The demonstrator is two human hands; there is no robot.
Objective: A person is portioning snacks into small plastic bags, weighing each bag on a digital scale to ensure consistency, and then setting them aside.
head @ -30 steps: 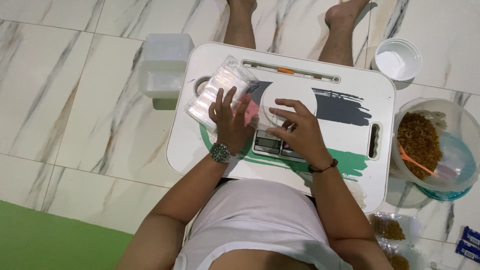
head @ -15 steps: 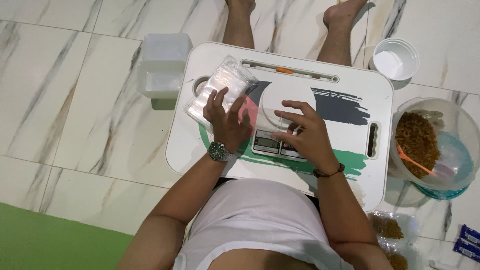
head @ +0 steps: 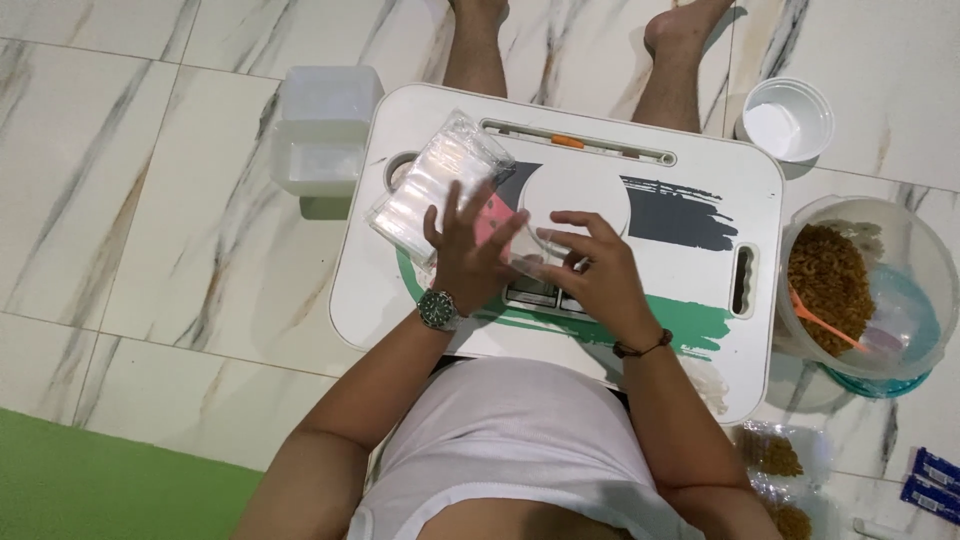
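On a white lap table [head: 700, 330] a stack of clear plastic bags [head: 425, 185] lies at the left. A small kitchen scale [head: 575, 195] with a round white platform stands in the middle. My left hand [head: 465, 250], with a wristwatch, rests at the stack's near edge, fingers spread upward. My right hand [head: 595, 270], with a dark bracelet, is over the scale's front. Between the two hands, both pinch a single clear plastic bag [head: 525, 265]. The scale's display is hidden under my hands.
White lidded plastic tubs [head: 325, 130] stand on the marble floor left of the table. A white cup [head: 790, 120] is at the far right. A clear bowl of brown snack pieces [head: 835, 285] holds an orange spoon. Filled snack bags [head: 770, 460] lie near right. My legs reach beyond the table.
My hands have come together: the right hand slid left off the scale's platform, and the left hand drew one clear bag from the stack toward it.
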